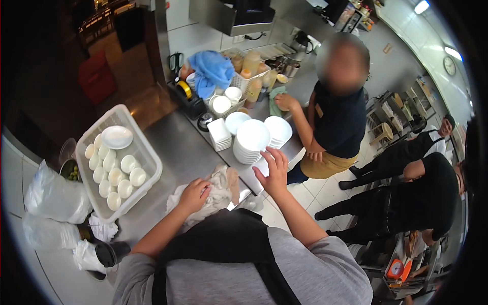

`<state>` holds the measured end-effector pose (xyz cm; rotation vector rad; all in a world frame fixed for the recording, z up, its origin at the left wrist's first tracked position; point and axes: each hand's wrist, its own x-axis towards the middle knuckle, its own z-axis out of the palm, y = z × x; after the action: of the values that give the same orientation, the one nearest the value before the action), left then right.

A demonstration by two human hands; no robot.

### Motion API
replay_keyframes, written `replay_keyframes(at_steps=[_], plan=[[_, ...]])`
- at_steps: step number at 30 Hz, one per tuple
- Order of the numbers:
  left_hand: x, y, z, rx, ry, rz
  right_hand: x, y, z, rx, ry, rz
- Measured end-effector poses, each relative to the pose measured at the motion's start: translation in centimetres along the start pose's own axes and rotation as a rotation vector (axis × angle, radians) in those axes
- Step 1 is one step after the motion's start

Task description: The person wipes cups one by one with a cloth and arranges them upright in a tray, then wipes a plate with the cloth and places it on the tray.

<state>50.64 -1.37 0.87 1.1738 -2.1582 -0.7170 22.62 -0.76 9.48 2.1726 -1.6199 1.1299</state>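
My left hand (193, 196), fingers curled, is on a crumpled off-white cloth (217, 189) on the steel counter. My right hand (275, 172) has its thumb and fingers spread, with nothing between them. Its fingertips are at the near right side of a tall stack of white bowls (252, 137); whether they touch it I cannot tell. Beside that stack are another white stack (278, 131) and a pile of square white dishes (219, 134). To the left, a white plastic crate (154, 161) contains several small white cups (115, 176) and a white plate (117, 137).
A co-worker (338, 109) stands across the counter, one hand on a green cloth (277, 100). Sauce bottles (251, 63) and a blue cloth (211, 72) are at the back. Plastic bags (53, 195) and a black-lidded cup (105, 255) sit left. Other people (401, 198) work at right.
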Motion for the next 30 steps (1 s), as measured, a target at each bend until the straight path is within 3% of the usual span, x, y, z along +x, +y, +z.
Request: replay_keyframes(at_steps=[4, 6, 8, 10, 12, 13, 15, 23, 30], plan=[[0.8, -1.1, 1.8, -0.098, 0.060, -0.114, 2.9, 2.2, -0.4, -0.083, -0.223, -0.057], [2.1, -1.3, 2.3, -0.343, 0.053, -0.349, 3.4, 3.5, 0.6, -0.098, -0.370, -0.097], [4.1, 0.9, 2.5, -0.384, 0.211, -0.227, 3.6, 4.9, 1.5, -0.046, -0.449, -0.110], [6.3, 2.1, 3.7, -0.619, 0.183, -0.213, 4.5, 3.4, 0.8, -0.042, -0.388, -0.190], [8.4, 4.4, 4.3, -0.956, 0.084, -0.318, 4.2, 3.3, 1.0, 0.149, -0.480, 0.084], [9.2, 5.3, 4.6, -0.962, 0.098, -0.324, 4.2, 3.7, 1.3, 0.230, -0.427, 0.025], [10.5, 6.4, 5.3, -1.348, 0.127, -0.617, 4.6, 3.9, 1.4, 0.285, -0.451, 0.042], [10.4, 7.6, 4.6, -1.620, 0.138, -0.730, 4.9, 5.0, 1.0, 0.550, -0.550, 0.260], [10.5, 8.3, 3.8, -1.723, 0.114, -0.770, 4.6, 5.1, 0.0, 0.469, -0.466, 0.176]])
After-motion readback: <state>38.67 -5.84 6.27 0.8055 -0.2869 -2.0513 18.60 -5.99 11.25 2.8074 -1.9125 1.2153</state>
